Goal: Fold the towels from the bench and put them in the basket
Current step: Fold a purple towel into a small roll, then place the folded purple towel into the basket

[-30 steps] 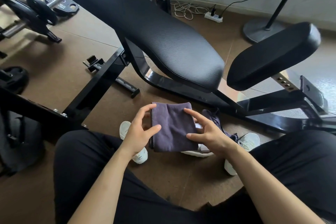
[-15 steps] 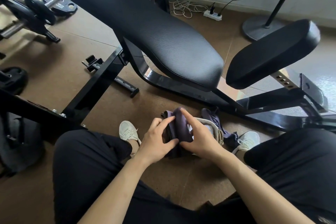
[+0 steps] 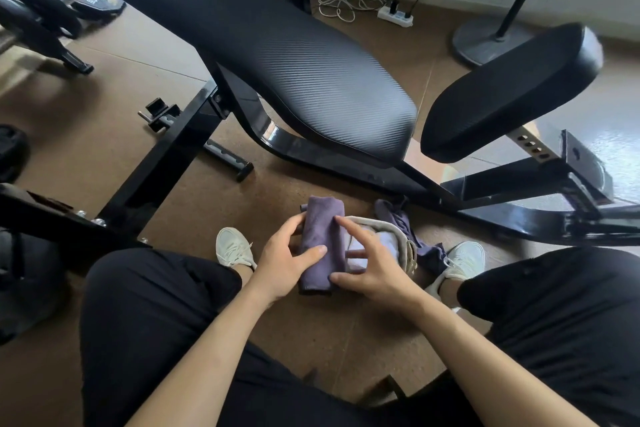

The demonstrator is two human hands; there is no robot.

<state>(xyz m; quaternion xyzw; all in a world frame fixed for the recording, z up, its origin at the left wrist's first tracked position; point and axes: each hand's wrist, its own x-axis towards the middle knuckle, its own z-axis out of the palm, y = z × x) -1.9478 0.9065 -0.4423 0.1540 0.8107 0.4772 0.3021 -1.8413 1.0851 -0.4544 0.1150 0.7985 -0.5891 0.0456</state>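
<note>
Floor point(image 3: 104, 135); towel point(image 3: 320, 246) (folded) in left hand point(image 3: 282, 263)

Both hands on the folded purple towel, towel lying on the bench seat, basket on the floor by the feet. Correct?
One thing is off: the folded purple towel is not on the bench seat. In the head view the left hand and right hand hold it low between the knees, by the basket. The basket is on the floor by the feet.
</note>
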